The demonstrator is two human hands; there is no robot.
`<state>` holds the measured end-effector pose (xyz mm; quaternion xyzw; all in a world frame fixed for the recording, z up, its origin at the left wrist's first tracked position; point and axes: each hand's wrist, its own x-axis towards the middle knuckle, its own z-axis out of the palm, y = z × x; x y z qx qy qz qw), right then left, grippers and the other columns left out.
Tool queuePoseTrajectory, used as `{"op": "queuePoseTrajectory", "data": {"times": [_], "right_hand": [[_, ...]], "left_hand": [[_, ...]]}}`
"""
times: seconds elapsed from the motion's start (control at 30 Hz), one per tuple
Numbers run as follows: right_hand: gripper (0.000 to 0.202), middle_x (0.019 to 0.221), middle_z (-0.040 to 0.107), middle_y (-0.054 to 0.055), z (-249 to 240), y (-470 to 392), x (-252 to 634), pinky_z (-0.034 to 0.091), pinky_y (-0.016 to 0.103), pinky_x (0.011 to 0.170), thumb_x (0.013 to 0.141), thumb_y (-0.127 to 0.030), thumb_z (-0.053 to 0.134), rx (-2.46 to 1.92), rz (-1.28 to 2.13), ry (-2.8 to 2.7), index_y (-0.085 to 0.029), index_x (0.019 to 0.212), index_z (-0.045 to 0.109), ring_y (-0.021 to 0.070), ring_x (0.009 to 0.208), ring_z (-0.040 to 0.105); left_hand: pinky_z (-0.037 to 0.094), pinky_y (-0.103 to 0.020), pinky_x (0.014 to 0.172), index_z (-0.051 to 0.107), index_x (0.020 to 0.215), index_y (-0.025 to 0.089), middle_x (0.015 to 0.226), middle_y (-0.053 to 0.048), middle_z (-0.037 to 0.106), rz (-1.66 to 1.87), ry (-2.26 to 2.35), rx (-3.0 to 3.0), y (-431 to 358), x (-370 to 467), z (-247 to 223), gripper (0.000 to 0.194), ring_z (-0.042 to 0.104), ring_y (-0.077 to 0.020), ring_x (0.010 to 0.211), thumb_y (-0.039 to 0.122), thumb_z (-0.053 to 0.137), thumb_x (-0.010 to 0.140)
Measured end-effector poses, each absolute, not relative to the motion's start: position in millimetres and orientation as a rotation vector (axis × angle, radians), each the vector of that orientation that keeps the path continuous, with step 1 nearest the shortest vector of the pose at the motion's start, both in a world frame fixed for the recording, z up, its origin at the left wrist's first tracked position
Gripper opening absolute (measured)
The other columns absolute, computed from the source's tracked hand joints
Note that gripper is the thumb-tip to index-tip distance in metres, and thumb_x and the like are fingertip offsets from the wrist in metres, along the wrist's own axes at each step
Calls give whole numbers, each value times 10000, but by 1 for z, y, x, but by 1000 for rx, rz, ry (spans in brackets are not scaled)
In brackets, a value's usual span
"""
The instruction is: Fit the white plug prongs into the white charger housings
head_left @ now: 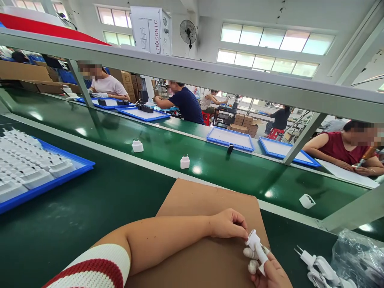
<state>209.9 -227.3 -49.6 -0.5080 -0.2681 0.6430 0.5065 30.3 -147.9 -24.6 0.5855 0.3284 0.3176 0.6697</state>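
Note:
Over a sheet of brown cardboard (204, 204), my right hand (270, 270) grips a small white plastic part (254, 241) with a flat, disc-like end. White coverings wrap some of its fingertips. My left hand (229, 224) reaches in from the left, its thumb and fingers pinched at the upper end of the same part. What exactly lies between the left fingertips is hidden. Right of the cardboard lie more white plastic pieces (321, 266), one with thin prongs, beside a clear plastic bag (357, 256).
A blue tray (87, 165) of white charger housings sits at left. On the green conveyor belt (162, 148) are white plug chargers (185, 161), a white housing (307, 201) and a small black piece (230, 149). Metal posts (304, 138) carry an overhead shelf. Co-workers sit across the belt.

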Motion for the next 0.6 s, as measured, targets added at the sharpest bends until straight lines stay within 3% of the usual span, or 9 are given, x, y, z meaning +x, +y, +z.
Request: {"op": "queuePoseTrajectory", "data": {"times": [0.17,0.6], "right_hand": [[606,780,712,39,-48,-227,211,492,234,495,562,-327,885,-1214,1596,-636,-173,1111,679,127,552,569],[598,790,727,63,-43,-228,209,470,243,490,553,-369,887,-1191,1647,-686,-170,1082,690,134,552,566]], "left_hand": [[457,-286,770,659,659,167,714,14,663,706,774,1272,-148,31,-22,197,580,-141,739,310,761,570],[427,-281,711,659,605,170,655,19,654,708,765,1203,-148,31,-22,151,563,-131,679,268,734,518]]}}
